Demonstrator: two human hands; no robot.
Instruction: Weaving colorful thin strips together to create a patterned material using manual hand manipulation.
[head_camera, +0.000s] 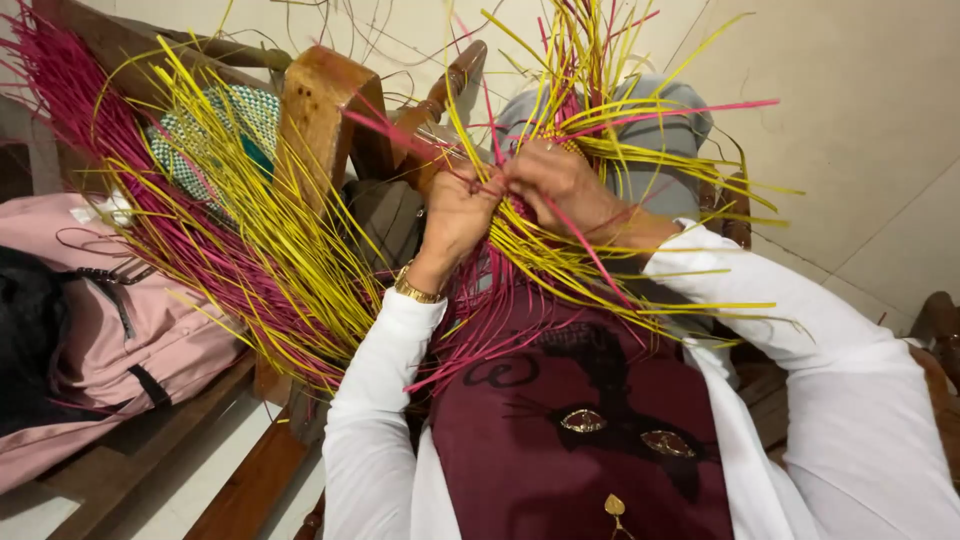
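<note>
A half-woven piece of yellow and magenta strips rests on my lap, its loose ends fanning up and out. My left hand, with a gold bracelet at the wrist, pinches magenta strips near the centre of the weave. Beside it my right hand grips yellow and magenta strips, the two hands nearly touching. My white sleeves and a maroon garment fill the lower part of the view. The woven core under my hands is mostly hidden.
A large bundle of loose yellow and magenta strips leans on a wooden chair at left. A pink bag lies on a wooden bench at far left. Pale floor tiles lie behind and to the right.
</note>
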